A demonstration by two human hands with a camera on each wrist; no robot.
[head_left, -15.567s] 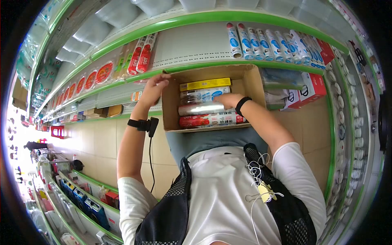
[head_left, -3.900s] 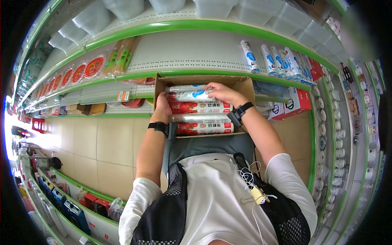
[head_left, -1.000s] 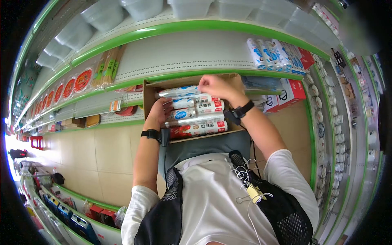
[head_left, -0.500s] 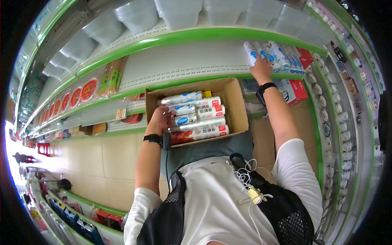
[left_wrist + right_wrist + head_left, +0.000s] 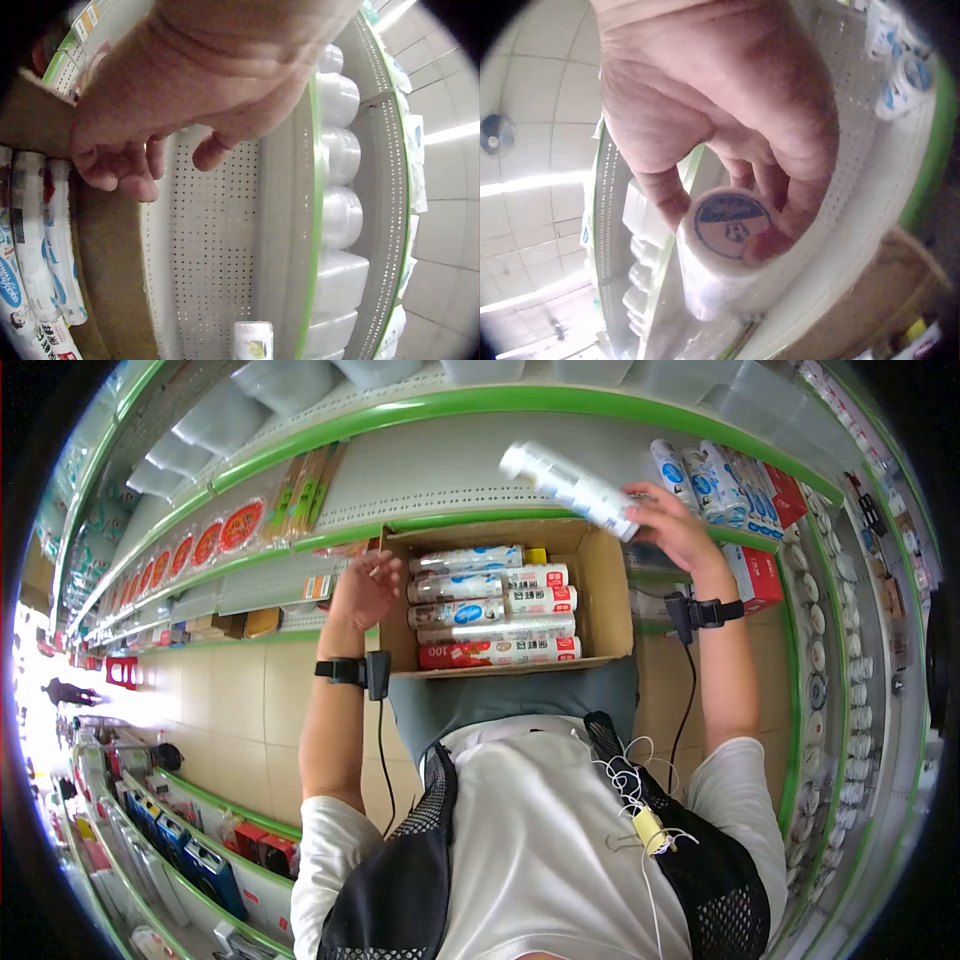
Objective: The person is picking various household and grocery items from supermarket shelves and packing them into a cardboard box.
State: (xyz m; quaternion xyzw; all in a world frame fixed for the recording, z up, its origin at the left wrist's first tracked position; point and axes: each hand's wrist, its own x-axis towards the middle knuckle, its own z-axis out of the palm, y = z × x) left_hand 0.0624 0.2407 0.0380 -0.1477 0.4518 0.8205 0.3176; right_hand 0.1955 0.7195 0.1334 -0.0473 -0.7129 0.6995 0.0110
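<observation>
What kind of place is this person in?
Most likely a shop: long white perforated shelves with green edges hold rows of matching goods, like clear packets with rounded red labels and white cylindrical rolls with blue print.

The right hand [image 5: 727,105] pinches one end of a white roll [image 5: 716,281] between its fingers [image 5: 671,201], the blue-printed round end facing the camera. Behind lies a pale shelf [image 5: 862,202] with white-and-blue rolls [image 5: 907,88] at upper right; a cardboard box [image 5: 862,300] shows below, a ceiling fan [image 5: 496,135] far left.
</observation>
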